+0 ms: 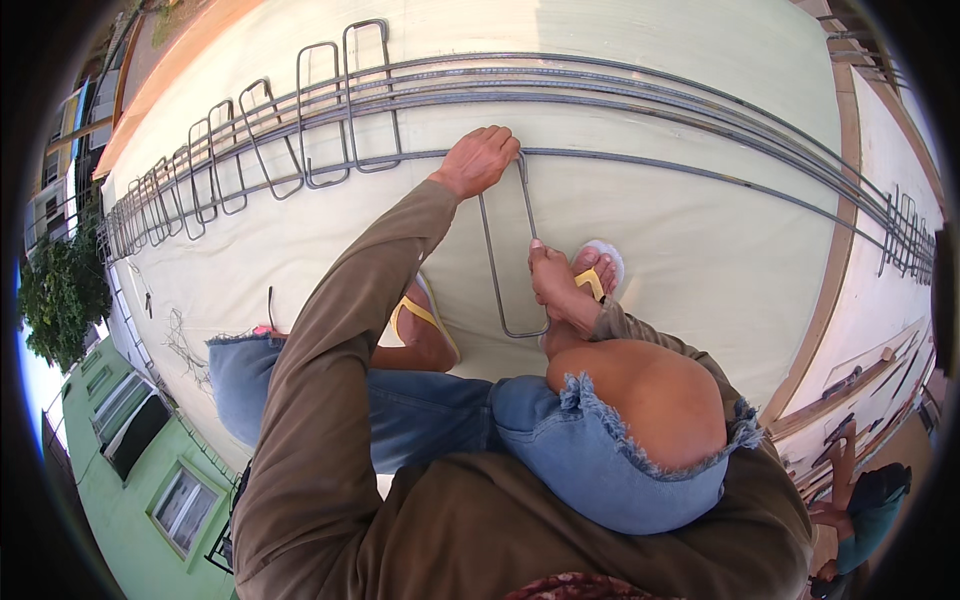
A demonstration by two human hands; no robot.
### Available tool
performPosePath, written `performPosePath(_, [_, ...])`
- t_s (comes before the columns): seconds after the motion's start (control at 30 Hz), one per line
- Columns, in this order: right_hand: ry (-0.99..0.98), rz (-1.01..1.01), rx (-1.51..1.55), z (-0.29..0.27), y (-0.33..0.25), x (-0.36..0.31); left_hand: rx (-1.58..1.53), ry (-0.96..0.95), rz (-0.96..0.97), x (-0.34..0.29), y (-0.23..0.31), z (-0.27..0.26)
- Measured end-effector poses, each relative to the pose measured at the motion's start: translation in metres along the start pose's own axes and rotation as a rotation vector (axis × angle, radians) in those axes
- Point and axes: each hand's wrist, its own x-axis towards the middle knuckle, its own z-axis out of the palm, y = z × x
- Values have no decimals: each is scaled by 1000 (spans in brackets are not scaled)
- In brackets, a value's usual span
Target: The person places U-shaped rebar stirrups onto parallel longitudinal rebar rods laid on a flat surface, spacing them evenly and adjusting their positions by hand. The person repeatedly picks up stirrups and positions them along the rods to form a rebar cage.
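My left hand [480, 160] grips the top of a rectangular steel stirrup [495, 275] where it meets a long rebar [650, 165] lying across the pale slab. Lower down, my right hand [555, 290] holds the same stirrup's right side close to my foot in a yellow sandal [595, 272]. I squat with knees bent in torn blue jeans, brown sleeves reaching forward.
Several stirrups [250, 150] stand threaded on a bundle of long rebars [600, 85] to the left. More stirrups [905, 235] cluster at the right end. A hooked tool [270, 305] and loose tie wire [185, 345] lie left. The slab edge drops to a green building [140, 470]. Another person [865, 500] sits lower right.
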Motion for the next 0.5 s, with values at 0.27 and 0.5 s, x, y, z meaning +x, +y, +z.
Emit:
performPosePath(0.27, [82, -121, 1, 9, -18, 12, 104, -42, -13, 11, -22, -1])
performPosePath(0.5, [108, -116, 127, 21, -38, 12, 143, 55, 32, 25, -35, -5])
